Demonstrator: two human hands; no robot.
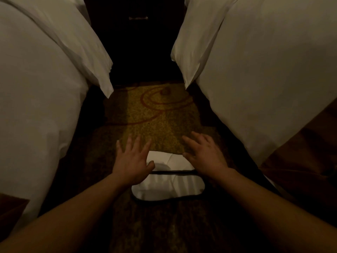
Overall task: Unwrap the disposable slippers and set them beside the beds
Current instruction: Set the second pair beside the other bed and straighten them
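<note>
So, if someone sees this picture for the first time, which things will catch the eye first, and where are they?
First the white slippers with dark trim, lying on the patterned carpet in the lower middle. Then the two open hands spread over them: the left hand at their left edge, the right hand at their right. White bedding frames the aisle, the left bed and the right bed, with a dark nightstand at the far end.

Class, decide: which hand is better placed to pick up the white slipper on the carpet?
Left, probably. The left hand has its thumb on the slipper; the right hand spreads over its far edge.
</note>
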